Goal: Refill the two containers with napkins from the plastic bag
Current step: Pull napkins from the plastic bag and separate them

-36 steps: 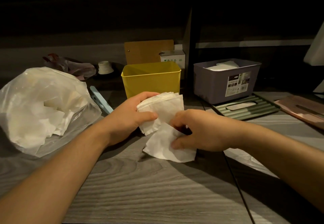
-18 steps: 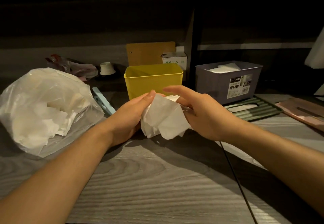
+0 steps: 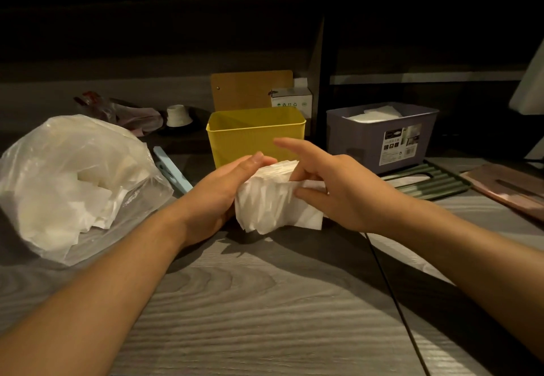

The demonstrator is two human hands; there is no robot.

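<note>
Both our hands hold one stack of napkins (image 3: 273,201) on the wooden table (image 3: 265,302), just before the yellow container (image 3: 253,137). Our left hand (image 3: 220,190) wraps its side; our right hand (image 3: 332,187) pinches the other (forefinger straight). Beside them lie the plastic bag (image 3: 73,181) and purple container (image 3: 379,137).

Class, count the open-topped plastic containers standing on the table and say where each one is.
2. The yellow container stands just behind the hands, mid-table; the purple container stands to its right, with white napkins showing at its top.
</note>
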